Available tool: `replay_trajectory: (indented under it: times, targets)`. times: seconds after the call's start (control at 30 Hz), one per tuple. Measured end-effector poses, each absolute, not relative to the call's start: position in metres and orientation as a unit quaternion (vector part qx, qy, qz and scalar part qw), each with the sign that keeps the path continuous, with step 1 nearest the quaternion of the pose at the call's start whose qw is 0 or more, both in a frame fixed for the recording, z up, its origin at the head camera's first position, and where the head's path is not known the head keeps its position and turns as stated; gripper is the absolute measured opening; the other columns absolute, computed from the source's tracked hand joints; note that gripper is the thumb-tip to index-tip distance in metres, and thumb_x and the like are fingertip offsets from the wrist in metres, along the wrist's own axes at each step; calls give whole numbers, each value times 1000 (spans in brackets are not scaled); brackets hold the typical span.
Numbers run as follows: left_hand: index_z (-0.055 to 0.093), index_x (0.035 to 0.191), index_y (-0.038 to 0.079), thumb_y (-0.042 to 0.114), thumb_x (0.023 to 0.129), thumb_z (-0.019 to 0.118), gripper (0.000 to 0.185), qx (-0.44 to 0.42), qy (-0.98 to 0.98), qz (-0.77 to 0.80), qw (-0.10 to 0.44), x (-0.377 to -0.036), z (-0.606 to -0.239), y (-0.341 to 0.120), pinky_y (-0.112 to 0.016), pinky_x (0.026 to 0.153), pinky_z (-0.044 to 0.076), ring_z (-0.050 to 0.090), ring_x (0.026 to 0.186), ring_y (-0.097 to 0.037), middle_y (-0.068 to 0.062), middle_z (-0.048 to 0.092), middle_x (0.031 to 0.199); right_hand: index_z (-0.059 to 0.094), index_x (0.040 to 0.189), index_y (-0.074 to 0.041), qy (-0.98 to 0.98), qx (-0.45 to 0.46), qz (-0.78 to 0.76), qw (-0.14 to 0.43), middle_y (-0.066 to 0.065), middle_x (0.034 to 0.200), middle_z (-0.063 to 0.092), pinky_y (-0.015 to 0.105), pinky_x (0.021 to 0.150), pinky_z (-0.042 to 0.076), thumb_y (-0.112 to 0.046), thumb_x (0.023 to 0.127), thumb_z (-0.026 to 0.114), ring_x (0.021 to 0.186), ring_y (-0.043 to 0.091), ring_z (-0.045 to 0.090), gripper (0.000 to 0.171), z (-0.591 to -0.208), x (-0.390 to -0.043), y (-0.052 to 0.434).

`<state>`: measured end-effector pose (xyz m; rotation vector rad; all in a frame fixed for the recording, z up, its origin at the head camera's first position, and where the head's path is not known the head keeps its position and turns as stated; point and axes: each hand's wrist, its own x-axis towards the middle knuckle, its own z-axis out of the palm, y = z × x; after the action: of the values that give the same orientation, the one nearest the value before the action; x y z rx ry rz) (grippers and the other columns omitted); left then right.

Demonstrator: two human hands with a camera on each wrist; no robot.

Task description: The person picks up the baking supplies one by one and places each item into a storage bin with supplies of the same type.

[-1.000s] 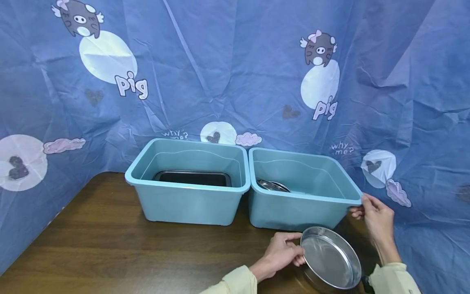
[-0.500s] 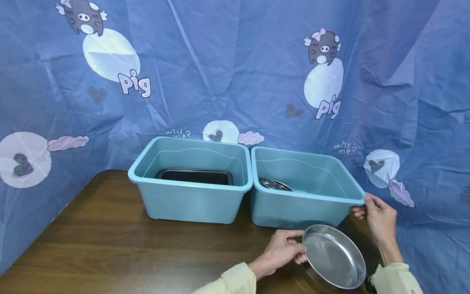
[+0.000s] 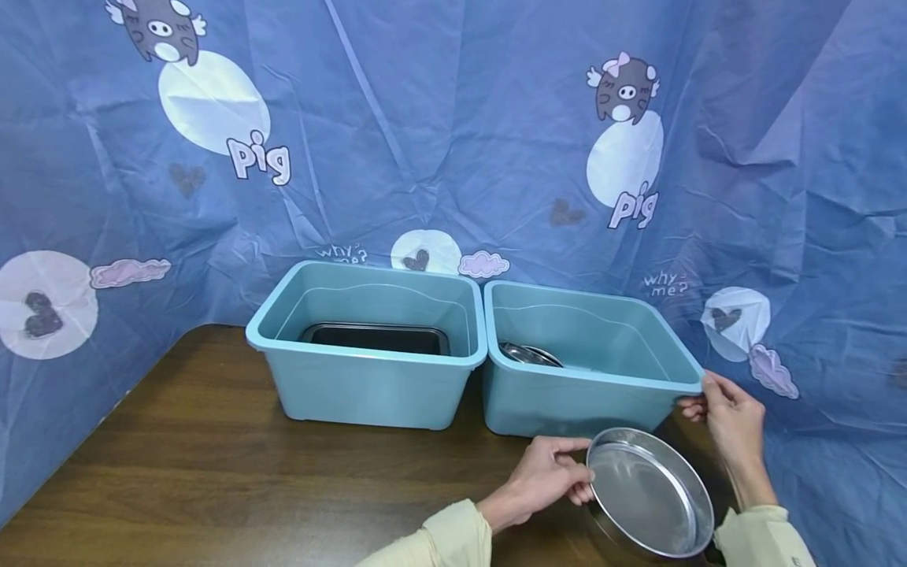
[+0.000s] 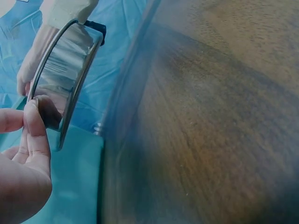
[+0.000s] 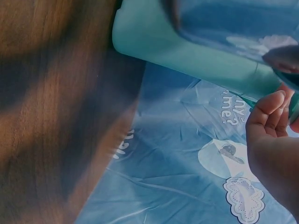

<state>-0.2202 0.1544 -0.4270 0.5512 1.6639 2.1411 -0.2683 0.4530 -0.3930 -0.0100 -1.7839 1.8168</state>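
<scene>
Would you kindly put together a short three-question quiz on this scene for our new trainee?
1. True or false: the left hand holds the round metal pan by its rim.
2. What lies in the left bin? A) a dark tray B) a cup C) a towel
3. Fill in: the right hand holds the near corner of the ___ bin.

Key: 1 true; 2 A, the dark tray; 3 right.

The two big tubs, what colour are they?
Teal tubs, clearest in the head view.
</scene>
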Motion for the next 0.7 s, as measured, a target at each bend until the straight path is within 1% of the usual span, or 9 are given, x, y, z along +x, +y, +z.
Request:
replay_trajectory:
  times: [0.03,0.07,0.2,0.3,0.37,0.43,0.57,0.63,0.7]
  targets:
    - [63,136,-6,-9,89,66,46,197,589,761,186,-221,-426,154,-18,57,54,61,56,-7,-7,69,68,69,116,4,-673,5,677,296,7,66,71,21,47,54,-9,105,58,49,11,66,19,-396,-270,456]
    - [63,136,-5,-9,90,66,46,198,590,760,187,-221,-426,153,-18,57,54,61,56,-7,-6,69,68,69,115,3,-674,10,676,298,6,66,71,21,47,54,-9,105,59,50,10,66,19,-397,-270,456]
    - [63,136,-6,-8,90,66,46,203,587,761,186,-222,-424,150,-19,58,55,61,57,-7,-6,68,68,65,114,5,-678,-27,671,297,4,63,69,20,46,53,-7,106,56,48,10,64,17,-383,-262,441]
    - [62,137,-7,-9,90,66,47,206,584,763,184,-223,-422,149,-18,57,54,61,57,-7,-7,68,68,68,113,0,-680,-20,672,293,3,64,70,20,47,53,-7,106,56,49,9,65,15,-386,-263,445]
    - [61,137,-7,-9,90,66,47,208,583,764,183,-223,-420,148,-17,57,53,61,57,-7,-7,68,68,70,111,-4,-679,-8,673,293,3,65,71,21,47,54,-9,105,58,50,10,66,14,-395,-269,457]
    - [61,137,-7,-9,90,66,47,209,582,765,182,-223,-419,147,-17,57,53,61,57,-7,-7,68,68,71,114,-4,-675,17,677,292,5,67,72,22,47,55,-10,105,59,51,11,68,16,-408,-278,472]
    - [61,137,-8,-9,90,66,47,207,583,764,180,-223,-418,145,-17,57,53,61,57,-7,-7,68,68,74,116,-11,-679,2,673,293,7,70,73,24,48,56,-16,105,63,52,14,69,16,-434,-300,502]
    - [61,137,-8,-10,90,66,47,206,580,767,180,-222,-417,145,-17,56,53,61,57,-7,-7,68,67,74,116,-11,-682,-10,668,299,9,70,73,25,47,56,-18,104,65,52,15,69,17,-442,-307,511]
    - [61,137,-8,-10,90,66,47,207,578,769,180,-222,-417,144,-17,56,52,60,57,-7,-7,68,67,74,117,-10,-679,-6,668,303,9,70,73,24,46,55,-15,104,65,51,16,69,16,-448,-311,516]
